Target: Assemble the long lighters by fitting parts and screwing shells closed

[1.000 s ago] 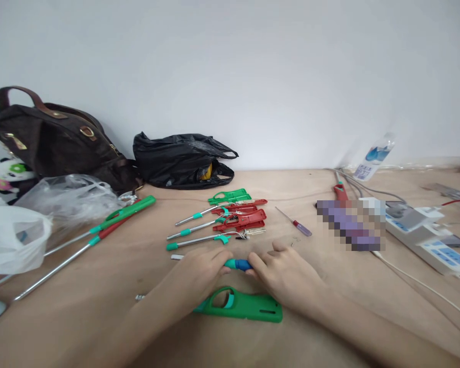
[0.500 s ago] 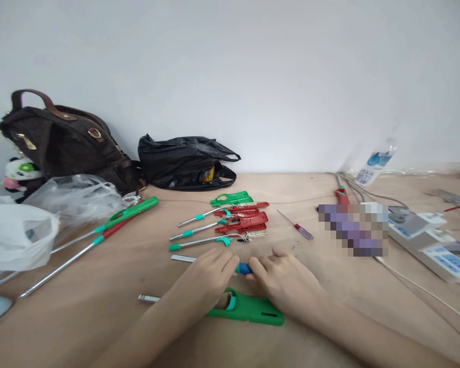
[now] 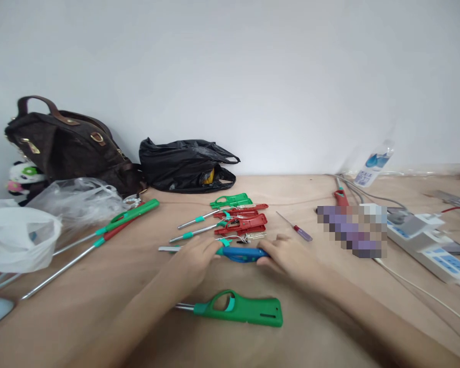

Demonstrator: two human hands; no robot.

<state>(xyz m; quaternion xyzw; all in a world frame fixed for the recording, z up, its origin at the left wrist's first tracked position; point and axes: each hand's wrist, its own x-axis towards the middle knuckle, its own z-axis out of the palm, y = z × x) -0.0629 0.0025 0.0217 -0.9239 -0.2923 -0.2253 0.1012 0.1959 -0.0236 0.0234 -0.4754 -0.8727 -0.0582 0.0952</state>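
Observation:
Between my two hands lies a blue long-nosed gas lighter, its metal tube pointing left. My left hand is closed around it where the tube meets the handle. At the other end, my right hand grips the butt of the blue handle. Nearer to me on the table is a green gas lighter, its tube partly covered by my left forearm. Just beyond my hands lie taken-apart lighters: red handle shells, a green shell and metal tubes with turquoise collars. A small screwdriver rests beyond my right hand.
On the left are more lighters, a white plastic bag and a dark backpack. A black bag stands by the wall. Power strips with cables, a water bottle and a blurred-out purple patch are on the right.
My hands have moved apart along the blue lighter, the left one shifting left, so more of its handle shows. The green lighter in front has stayed in place, less covered by my arms.

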